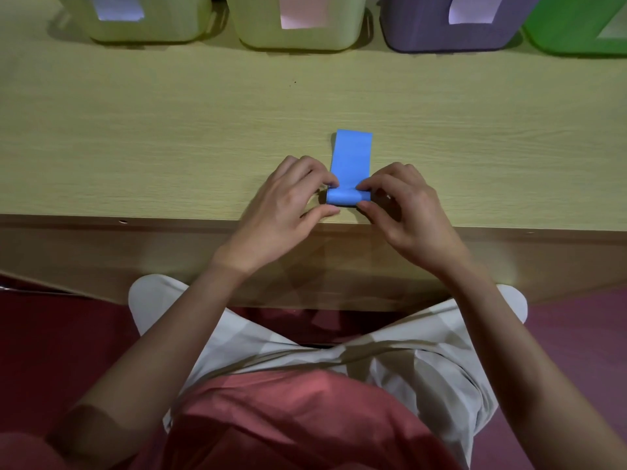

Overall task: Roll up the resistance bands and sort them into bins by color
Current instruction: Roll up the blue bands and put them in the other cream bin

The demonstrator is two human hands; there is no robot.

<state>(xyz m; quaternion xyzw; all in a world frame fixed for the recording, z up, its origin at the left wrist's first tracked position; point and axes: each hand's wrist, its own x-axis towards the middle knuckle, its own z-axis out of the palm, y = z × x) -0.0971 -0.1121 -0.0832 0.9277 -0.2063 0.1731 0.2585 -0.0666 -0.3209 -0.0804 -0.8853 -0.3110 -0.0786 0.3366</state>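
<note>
Pale wood-grain tabletop point(169, 147) carries a flat blue rubber resistance band point(352, 157) near its front edge; left hand point(288, 205) and right hand point(403, 205) pinch the started roll's two ends; roll away evenly, keeping edges aligned.

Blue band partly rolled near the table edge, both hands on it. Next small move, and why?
Probably keep rolling the coil away from the body. The blue band is rolled only at its near end, with a flat stretch still lying on the table beyond. The left hand and right hand pinch the roll's two ends, placed to turn it.
</note>
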